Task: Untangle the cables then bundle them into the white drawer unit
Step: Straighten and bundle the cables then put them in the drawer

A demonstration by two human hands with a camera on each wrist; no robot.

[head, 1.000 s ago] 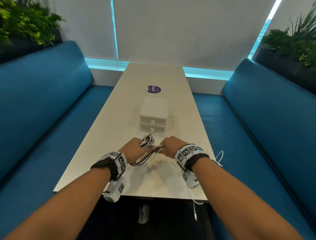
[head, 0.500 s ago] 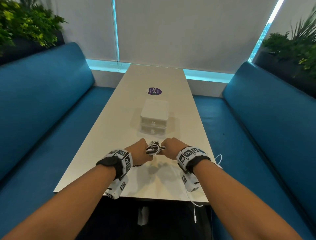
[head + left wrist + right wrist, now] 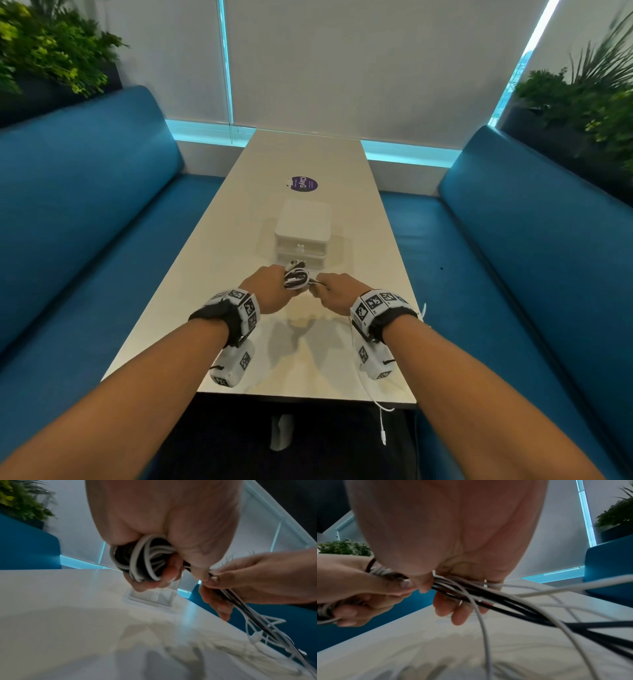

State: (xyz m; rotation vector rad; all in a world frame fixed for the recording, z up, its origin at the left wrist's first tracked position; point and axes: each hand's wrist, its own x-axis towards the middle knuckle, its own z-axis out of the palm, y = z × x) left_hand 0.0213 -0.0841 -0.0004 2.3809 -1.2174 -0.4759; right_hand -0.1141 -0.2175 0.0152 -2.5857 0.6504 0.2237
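Observation:
My left hand (image 3: 270, 286) grips a coil of black and white cables (image 3: 296, 278), seen wound round its fingers in the left wrist view as the coil (image 3: 140, 559). Close beside it, my right hand (image 3: 337, 291) pinches the loose cable strands (image 3: 471, 592) that run from the coil. Those strands (image 3: 240, 609) trail back over the table toward me. A white cable end (image 3: 383, 435) hangs over the table's near edge. The white drawer unit (image 3: 302, 233) stands shut just beyond both hands, also visible as the drawer unit (image 3: 152, 596) under the left fingers.
The long white table (image 3: 205, 274) runs between two blue benches (image 3: 85, 205). A purple round sticker (image 3: 304, 184) lies beyond the drawer unit. Potted plants (image 3: 51, 51) stand behind the bench backs on both sides.
Both hands moved forward toward the drawer unit and drew together. The hanging loop of cable between them has been taken up into a tighter coil on the left hand.

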